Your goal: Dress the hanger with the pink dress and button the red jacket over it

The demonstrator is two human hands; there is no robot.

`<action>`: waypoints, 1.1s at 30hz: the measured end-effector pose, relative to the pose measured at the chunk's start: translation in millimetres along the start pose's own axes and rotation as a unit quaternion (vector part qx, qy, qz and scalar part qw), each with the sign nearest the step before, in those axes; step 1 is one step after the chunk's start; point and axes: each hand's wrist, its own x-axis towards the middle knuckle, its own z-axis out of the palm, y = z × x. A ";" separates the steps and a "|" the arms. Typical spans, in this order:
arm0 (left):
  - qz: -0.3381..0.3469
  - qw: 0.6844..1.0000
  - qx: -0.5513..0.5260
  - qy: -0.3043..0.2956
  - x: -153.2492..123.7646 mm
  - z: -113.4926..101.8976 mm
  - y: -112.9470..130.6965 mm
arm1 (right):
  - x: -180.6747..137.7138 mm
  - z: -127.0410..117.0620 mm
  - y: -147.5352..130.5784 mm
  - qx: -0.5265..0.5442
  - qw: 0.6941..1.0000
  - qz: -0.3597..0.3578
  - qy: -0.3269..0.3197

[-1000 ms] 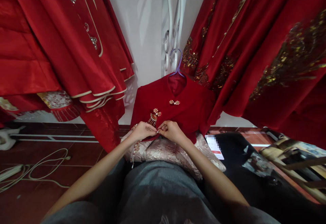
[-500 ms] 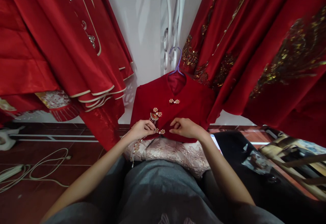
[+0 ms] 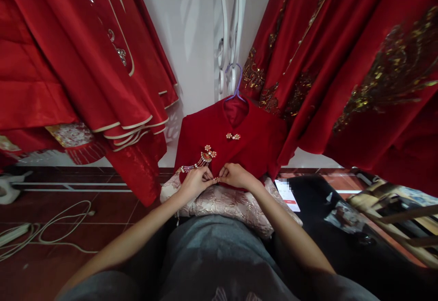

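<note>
Since the frame half a second earlier, the right hand (image 3: 236,174) has been brought in from open space over the red jacket (image 3: 253,143) to meet the left hand (image 3: 196,182), and more of the phone (image 3: 288,198) has been uncovered by the right forearm. Nearest, below the jacket, the lap is covered by a grey shirt (image 3: 212,239). Pale brocade cloth (image 3: 227,203) is bunched between that shirt and the jacket's lower edge. At this edge, the lower flower clasp (image 3: 216,180) is pinched between the fingertips of both hands, its ends mostly hidden by them. Just above the left hand, a beaded strand (image 3: 188,169) and a tasselled brooch (image 3: 206,155) are seen on the jacket's left half. Below its neckline, the upper flower clasp (image 3: 233,136) is left untouched. To the jacket's lower right, the phone is laid beside the brocade, at the edge of a black surface (image 3: 315,219), with a clear plastic bag (image 3: 345,218) set farther right. Left of the jacket, a white cable (image 3: 73,223) is looped on the tiled floor (image 3: 112,209). At its neck a purple hanger (image 3: 237,93) is fitted. Beyond, the jacket is flanked by hanging red garments, cream-piped on the left (image 3: 137,91) and sequinned on the right (image 3: 308,127), and is backed by a white panel (image 3: 191,22).
</note>
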 end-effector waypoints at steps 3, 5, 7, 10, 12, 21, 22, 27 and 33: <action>-0.012 0.999 -0.031 -0.007 -0.2 1.2 0.0 | -1.2 -0.4 -1.4 0.001 1.000 -0.019 0.007; -0.017 0.999 -0.027 -0.007 -0.3 2.5 -1.7 | -2.4 -0.4 -3.5 0.003 1.000 -0.026 0.009; -0.022 1.000 -0.021 -0.007 -0.3 3.3 -3.5 | -2.7 -0.5 -4.8 0.007 1.000 -0.027 0.013; -0.008 1.000 -0.008 -0.018 1.4 -1.2 -2.1 | -3.2 -4.1 -4.4 0.019 1.000 -0.020 0.001; 0.020 1.000 0.015 -0.011 5.3 -10.7 3.9 | -5.6 -10.7 -3.7 0.030 0.999 -0.011 -0.029; 0.262 0.904 0.330 0.076 45.9 -46.6 18.0 | -28.8 -51.7 -1.2 0.007 0.987 -0.030 -0.160; 0.270 0.895 0.347 0.078 48.4 -46.2 15.4 | -29.9 -54.4 -0.1 0.010 0.987 -0.032 -0.156; 0.283 0.892 0.343 0.080 50.5 -49.2 10.0 | -31.5 -62.0 4.9 0.037 0.987 -0.045 -0.152; 0.279 0.903 0.318 0.072 51.8 -55.9 12.9 | -31.7 -59.9 2.7 0.037 0.987 -0.055 -0.148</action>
